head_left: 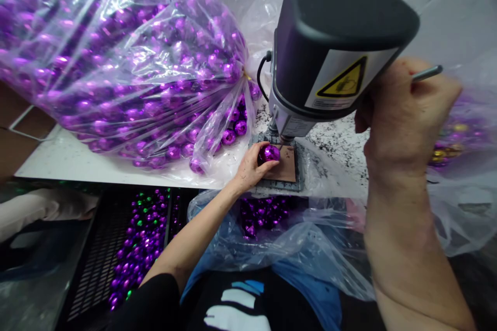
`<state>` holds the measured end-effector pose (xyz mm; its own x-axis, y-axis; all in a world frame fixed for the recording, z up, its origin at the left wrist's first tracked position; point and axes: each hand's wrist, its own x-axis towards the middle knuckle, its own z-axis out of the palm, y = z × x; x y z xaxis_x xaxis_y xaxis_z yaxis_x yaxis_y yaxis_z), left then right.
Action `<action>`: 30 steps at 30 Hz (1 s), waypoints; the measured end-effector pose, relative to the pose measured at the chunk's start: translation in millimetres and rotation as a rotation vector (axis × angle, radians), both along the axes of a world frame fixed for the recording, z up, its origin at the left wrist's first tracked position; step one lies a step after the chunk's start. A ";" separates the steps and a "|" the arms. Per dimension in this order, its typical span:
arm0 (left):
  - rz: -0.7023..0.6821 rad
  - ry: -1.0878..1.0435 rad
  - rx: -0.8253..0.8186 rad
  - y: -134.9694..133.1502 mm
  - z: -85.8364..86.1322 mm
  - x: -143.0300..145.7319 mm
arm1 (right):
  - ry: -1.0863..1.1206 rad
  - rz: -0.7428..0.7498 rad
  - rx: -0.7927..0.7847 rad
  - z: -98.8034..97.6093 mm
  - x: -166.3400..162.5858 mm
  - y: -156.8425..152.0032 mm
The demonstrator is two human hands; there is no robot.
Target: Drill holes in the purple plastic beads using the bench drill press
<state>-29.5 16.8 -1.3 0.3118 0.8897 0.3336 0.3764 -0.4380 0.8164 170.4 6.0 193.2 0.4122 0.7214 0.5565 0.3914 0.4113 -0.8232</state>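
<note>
My left hand [250,169] is closed round a shiny purple faceted ball [271,153], thumb and fingers on its sides. The ball is over a brown board [288,166] on the base of a drill press [345,15], right beside the lower end of the machine's spindle [285,140]. Whether the bit touches the ball I cannot tell. My right hand [411,106] is raised at the machine's right side, wrapped round a metal feed lever [429,73] whose end sticks out past the fingers.
A large tied clear bag [155,62] of purple balls fills the table's left. Dark shavings [341,147] litter the white table [89,158]. Below are a black crate [91,264] of purple and green balls and a plastic-lined opening [310,238] with purple balls. Another person's sleeve [27,212] shows left.
</note>
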 end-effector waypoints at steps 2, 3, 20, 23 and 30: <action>-0.026 0.041 -0.007 1.3 4.9 1.6 | -0.011 -0.005 0.011 -1.1 0.1 0.4; -0.037 0.065 -0.005 2.0 7.4 2.9 | -0.018 -0.005 0.016 -1.6 0.2 0.6; 0.058 0.320 0.110 -5.2 -4.1 31.1 | -0.025 0.131 -0.112 1.4 7.4 -24.0; 0.052 0.321 0.102 -5.3 -4.5 30.8 | -0.050 0.102 -0.118 -7.5 5.5 -40.6; 0.060 0.296 0.099 -7.7 -2.9 30.8 | -0.110 -0.050 -0.108 -35.5 -7.1 -67.1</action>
